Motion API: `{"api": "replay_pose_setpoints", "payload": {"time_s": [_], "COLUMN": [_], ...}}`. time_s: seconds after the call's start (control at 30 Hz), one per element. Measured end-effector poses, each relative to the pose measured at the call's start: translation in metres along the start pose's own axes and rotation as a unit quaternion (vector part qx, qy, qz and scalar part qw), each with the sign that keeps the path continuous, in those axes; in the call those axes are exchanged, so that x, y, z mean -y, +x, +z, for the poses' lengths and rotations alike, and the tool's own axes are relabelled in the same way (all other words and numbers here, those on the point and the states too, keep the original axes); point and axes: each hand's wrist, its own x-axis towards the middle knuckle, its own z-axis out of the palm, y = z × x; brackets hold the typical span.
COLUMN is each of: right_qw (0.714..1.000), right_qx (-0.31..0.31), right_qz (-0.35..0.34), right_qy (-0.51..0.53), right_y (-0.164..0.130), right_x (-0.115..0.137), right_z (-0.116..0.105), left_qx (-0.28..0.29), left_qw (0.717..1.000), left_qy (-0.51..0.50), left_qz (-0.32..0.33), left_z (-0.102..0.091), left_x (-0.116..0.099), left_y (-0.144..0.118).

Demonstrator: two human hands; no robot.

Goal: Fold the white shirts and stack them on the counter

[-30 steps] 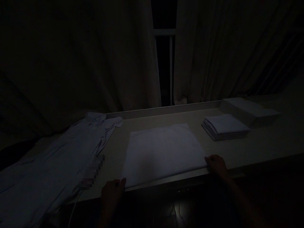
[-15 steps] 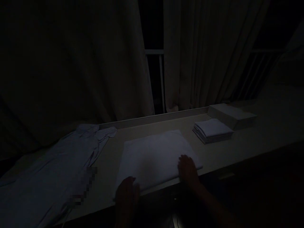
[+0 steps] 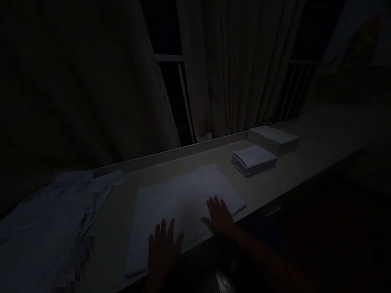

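Both hands lay flat on a folded white cloth [image 3: 180,203] at the near edge of a long pale counter [image 3: 305,162]. Left hand [image 3: 163,248] rested palm down on the cloth's near left part, fingers spread and straight, gripping nothing. Right hand [image 3: 220,215] lay palm down on the cloth's near right part, fingers likewise spread, also gripping nothing; its forearm ran off toward the lower right. The cloth sat as a broad flat rectangle, its near edge along the counter's front lip.

Room was very dim; fine detail could not be made out. Left of the cloth, apart from it, a pale shirt [image 3: 55,211] lay spread out on the counter, collar toward the back. Right of the cloth, well apart, stood a small stack of folded cloths [image 3: 255,159], and just behind that stack a flat pale box [image 3: 273,139]. Curtains [image 3: 232,73] hung behind the counter, parted over a dark window frame [image 3: 171,59].
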Motion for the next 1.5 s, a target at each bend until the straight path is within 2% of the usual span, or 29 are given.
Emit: {"api": "replay_pose_setpoints", "payload": {"time_s": [0.13, 0.23, 0.47, 0.73, 0.87, 0.97, 1.07, 1.17, 1.3, 1.5], "right_qw": [0.993, 0.987, 0.982, 0.975, 0.974, 0.983, 0.986, 0.990, 0.994, 0.994], "right_qx": [-0.005, -0.007, -0.019, -0.001, -0.020, -0.019, 0.006, 0.026, 0.030, 0.042], "right_qz": [0.102, 0.136, 0.126, 0.137, 0.104, -0.002, -0.109, -0.105, -0.081, -0.074], "right_qy": [-0.057, -0.091, -0.139, -0.173, -0.200, -0.183, -0.130, -0.088, -0.068, -0.071], "right_y": [-0.016, -0.022, -0.021, -0.016, -0.008, 0.011, 0.032, 0.045, 0.044, 0.044], "right_x": [-0.067, -0.093, -0.105, -0.104, -0.080, -0.033, 0.022, 0.058, 0.067, 0.064], "right_z": [-0.015, -0.013, 0.010, -0.005, -0.018, -0.019, -0.005, 0.014, 0.027, 0.024], "left_qx": [0.003, 0.015, 0.015, 0.003, 0.001, -0.007, -0.016, -0.011, 0.016, 0.049], "left_qw": [0.998, 0.995, 0.990, 0.990, 0.990, 0.989, 0.988, 0.986, 0.981, 0.953], "left_qy": [-0.019, -0.031, -0.053, -0.061, -0.068, -0.079, -0.089, -0.095, -0.085, -0.139], "left_qz": [-0.059, -0.094, -0.133, -0.126, -0.125, -0.124, -0.123, -0.138, -0.173, -0.266], "left_z": [-0.001, -0.004, -0.008, -0.007, -0.005, -0.005, -0.005, -0.007, -0.018, -0.042], "left_x": [0.006, 0.013, 0.019, 0.014, 0.005, -0.007, -0.015, -0.010, 0.019, 0.069], "left_y": [-0.002, -0.004, -0.008, -0.001, 0.000, 0.002, 0.000, -0.009, -0.025, -0.026]}}
